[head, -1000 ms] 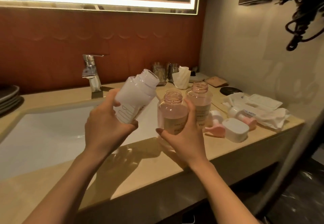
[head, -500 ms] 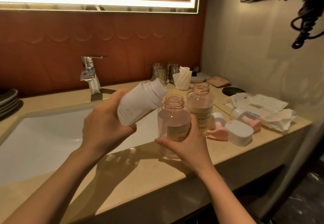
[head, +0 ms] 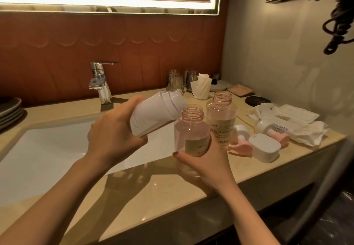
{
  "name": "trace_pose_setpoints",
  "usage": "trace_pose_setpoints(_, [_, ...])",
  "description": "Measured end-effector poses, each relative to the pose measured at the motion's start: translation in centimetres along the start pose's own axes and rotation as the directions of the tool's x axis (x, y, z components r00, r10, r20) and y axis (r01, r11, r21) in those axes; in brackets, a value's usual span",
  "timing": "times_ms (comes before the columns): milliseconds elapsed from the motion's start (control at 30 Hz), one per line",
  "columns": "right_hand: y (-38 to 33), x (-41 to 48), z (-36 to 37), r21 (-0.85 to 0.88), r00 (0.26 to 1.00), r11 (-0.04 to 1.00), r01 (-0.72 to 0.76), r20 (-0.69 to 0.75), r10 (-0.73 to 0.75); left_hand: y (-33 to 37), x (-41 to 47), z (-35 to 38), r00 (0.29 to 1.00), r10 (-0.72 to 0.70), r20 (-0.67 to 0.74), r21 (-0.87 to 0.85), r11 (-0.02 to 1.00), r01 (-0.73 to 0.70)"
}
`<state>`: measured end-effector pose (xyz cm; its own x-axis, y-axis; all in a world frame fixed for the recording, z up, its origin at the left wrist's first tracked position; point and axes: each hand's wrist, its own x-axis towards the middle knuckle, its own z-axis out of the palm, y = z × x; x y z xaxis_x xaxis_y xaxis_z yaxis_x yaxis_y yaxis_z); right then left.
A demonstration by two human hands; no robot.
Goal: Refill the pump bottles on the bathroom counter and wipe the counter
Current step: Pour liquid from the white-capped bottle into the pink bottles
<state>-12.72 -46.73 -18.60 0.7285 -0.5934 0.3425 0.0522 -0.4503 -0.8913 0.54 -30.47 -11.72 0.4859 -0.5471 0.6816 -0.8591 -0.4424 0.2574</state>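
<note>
My left hand (head: 113, 139) grips a white refill bottle (head: 157, 114), tipped to the right with its open mouth just above and left of the neck of a clear pink bottle (head: 191, 129). My right hand (head: 206, 162) holds that pink bottle upright by its lower half on the beige counter (head: 153, 187). A second open pink bottle (head: 222, 116) stands right behind it. Two pink pump heads (head: 243, 145) (head: 275, 135) lie on the counter to the right, beside a white cap (head: 265, 148).
The white sink basin (head: 47, 154) and chrome faucet (head: 100, 83) lie to the left. A wet-wipes pack (head: 287, 118) with crumpled wipes sits at the right end. Glasses (head: 175, 82), a folded tissue (head: 201, 88) and small dishes line the back wall. Plates (head: 9, 110) are stacked far left.
My left hand has tilted the white bottle further over and brought its mouth down close to the pink bottle's neck. The pink bottle has been lowered onto the counter.
</note>
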Motion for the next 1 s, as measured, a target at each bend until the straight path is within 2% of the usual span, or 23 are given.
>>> trace_pose_setpoints(1000, [0.1, 0.1, 0.0, 0.009, 1.000, 1.000, 0.003, 0.021, -0.003, -0.1, 1.8, -2.0, 0.982, 0.167, 0.091, 0.141, 0.974, -0.179])
